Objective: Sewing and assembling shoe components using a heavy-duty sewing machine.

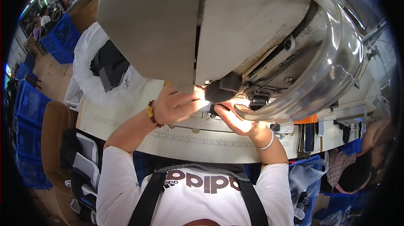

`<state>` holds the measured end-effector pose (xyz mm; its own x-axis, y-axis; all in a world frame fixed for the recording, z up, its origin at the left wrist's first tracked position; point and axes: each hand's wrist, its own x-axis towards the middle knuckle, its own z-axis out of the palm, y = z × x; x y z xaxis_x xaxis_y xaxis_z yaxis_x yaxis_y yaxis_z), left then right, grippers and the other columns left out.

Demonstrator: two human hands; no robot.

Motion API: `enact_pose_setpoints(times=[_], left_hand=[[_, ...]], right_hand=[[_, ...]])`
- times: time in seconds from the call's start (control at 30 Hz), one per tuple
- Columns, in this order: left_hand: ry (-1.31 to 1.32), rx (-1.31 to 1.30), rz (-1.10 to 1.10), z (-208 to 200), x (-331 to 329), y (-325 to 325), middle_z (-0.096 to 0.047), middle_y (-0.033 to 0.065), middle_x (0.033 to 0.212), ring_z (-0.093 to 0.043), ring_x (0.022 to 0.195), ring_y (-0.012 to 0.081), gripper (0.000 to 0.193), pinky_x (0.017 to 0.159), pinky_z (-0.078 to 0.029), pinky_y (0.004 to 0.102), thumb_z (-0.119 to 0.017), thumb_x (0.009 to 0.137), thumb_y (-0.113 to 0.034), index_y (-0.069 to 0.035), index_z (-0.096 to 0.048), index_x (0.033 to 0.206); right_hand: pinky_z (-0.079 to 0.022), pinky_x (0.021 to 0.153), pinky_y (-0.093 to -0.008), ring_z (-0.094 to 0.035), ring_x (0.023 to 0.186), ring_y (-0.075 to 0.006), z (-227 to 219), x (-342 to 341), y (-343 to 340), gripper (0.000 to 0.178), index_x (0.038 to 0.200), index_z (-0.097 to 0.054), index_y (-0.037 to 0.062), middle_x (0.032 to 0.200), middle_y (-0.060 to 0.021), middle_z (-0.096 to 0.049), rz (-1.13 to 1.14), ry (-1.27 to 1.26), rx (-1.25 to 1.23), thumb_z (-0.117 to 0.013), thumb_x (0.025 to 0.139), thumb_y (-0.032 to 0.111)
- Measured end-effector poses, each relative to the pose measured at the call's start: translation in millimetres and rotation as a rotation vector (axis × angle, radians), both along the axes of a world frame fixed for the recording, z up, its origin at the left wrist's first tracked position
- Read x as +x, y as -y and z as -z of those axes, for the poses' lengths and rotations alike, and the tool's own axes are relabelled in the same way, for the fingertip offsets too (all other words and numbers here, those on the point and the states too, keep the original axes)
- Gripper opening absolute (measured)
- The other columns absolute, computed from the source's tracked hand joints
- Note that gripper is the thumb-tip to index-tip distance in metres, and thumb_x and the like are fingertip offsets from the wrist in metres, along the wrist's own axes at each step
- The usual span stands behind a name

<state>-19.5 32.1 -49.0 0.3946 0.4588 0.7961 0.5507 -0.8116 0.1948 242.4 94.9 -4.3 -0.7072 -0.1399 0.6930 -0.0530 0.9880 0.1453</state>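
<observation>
Beneath the head of a large grey sewing machine (248,28), both of my hands meet in the bright work light. My left hand (176,106) reaches in from the left, its fingers pressed together and their tips lost in glare and behind the machine cover. From the right, my right hand (236,120) pinches the edge of a small dark piece of fabric (212,110) on the machine bed. A black, padded-looking lump (224,89) hangs just above my fingertips; whether it is machine part or cloth, I cannot tell. The needle area is hidden.
A clear curved guard (336,66) arcs close to my right hand. The white table (168,144) carries a printed ruler. At left are a plastic bag (86,57) of black pieces and a cardboard box (57,142) beside grey-black pieces. Another person (355,167) sits at right.
</observation>
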Motion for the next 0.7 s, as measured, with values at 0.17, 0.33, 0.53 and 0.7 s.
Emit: enact_pose_setpoints(times=[0.17, 0.33, 0.53, 0.7], left_hand=[[-0.046, 0.125, -0.004, 5.0, 1.2, 2.3, -0.068, 0.0074, 0.099, -0.068, 0.081, 0.0215, 0.022, 0.065, -0.059, 0.0295, -0.075, 0.068, -0.006, -0.005, -0.072, 0.09], [-0.046, 0.115, -0.007, 1.9, 1.5, 6.1, -0.067, 0.0065, 0.096, -0.067, 0.079, 0.019, 0.021, 0.063, -0.058, 0.028, -0.074, 0.07, -0.008, -0.005, -0.072, 0.091], [-0.036, 0.021, 0.014, -5.8, 1.1, 12.1, -0.066, 0.0052, 0.094, -0.066, 0.077, 0.0161, 0.019, 0.06, -0.056, 0.0265, -0.073, 0.073, -0.01, -0.006, -0.072, 0.092], [0.341, -0.618, 0.053, -17.8, 12.7, 26.8, -0.066, 0.0041, 0.091, -0.066, 0.075, 0.0136, 0.018, 0.057, -0.055, 0.0251, -0.072, 0.075, -0.011, -0.007, -0.071, 0.093]], right_hand=[[-0.058, 0.063, -0.0342, -0.069, 0.071, -0.0247, -0.8, -9.8, 9.8, 0.021, 0.089, -0.071, -0.0063, 0.088, -0.0162, -0.07, 0.029, -0.162, 0.074, -0.075, 0.069, -0.011], [-0.055, 0.059, -0.032, -0.068, 0.069, -0.023, 5.1, -7.3, 12.9, 0.019, 0.088, -0.071, -0.0051, 0.087, -0.0153, -0.07, 0.099, -0.181, 0.032, -0.074, 0.069, -0.01], [-0.057, 0.067, -0.0328, -0.069, 0.076, -0.0243, -1.1, -6.2, 7.6, 0.02, 0.09, -0.071, -0.003, 0.094, -0.0146, -0.072, 0.133, -0.122, 0.133, -0.073, 0.071, -0.008], [-0.057, 0.075, -0.0321, -0.069, 0.084, -0.023, -12.7, 9.4, -1.1, 0.017, 0.095, -0.07, -0.0019, 0.102, -0.0129, -0.071, 0.275, 0.019, 0.052, -0.07, 0.079, -0.003]])
